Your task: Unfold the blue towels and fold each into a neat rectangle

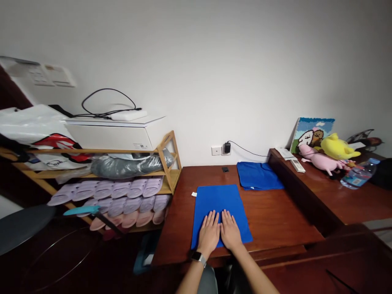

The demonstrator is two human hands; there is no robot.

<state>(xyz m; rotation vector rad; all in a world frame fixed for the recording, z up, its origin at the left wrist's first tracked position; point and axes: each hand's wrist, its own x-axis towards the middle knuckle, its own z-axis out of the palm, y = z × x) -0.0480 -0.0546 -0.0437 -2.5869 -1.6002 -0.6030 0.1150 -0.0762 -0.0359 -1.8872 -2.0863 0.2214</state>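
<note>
A blue cloth (pixel 217 197) with a small white tag at its left edge lies flat on the brown wooden desk (pixel 281 220). My left hand (pixel 209 233), with a watch (pixel 199 258) on its wrist, rests palm down on the lower part of the cloth. Beside it my right hand (pixel 230 230) is also flat on the cloth, fingers stretched forward. The two hands are close together near the desk's front edge. Farther back on the right lies another blue cloth (pixel 259 175), which looks folded.
Left of the desk stands a wooden rack (pixel 168 163) with several slippers (pixel 119 189) and a white box (pixel 113 136). A charger (pixel 227 147) is plugged into the wall. On the raised right surface are plush toys (pixel 338 147), a remote (pixel 297 165) and a water bottle (pixel 359 175).
</note>
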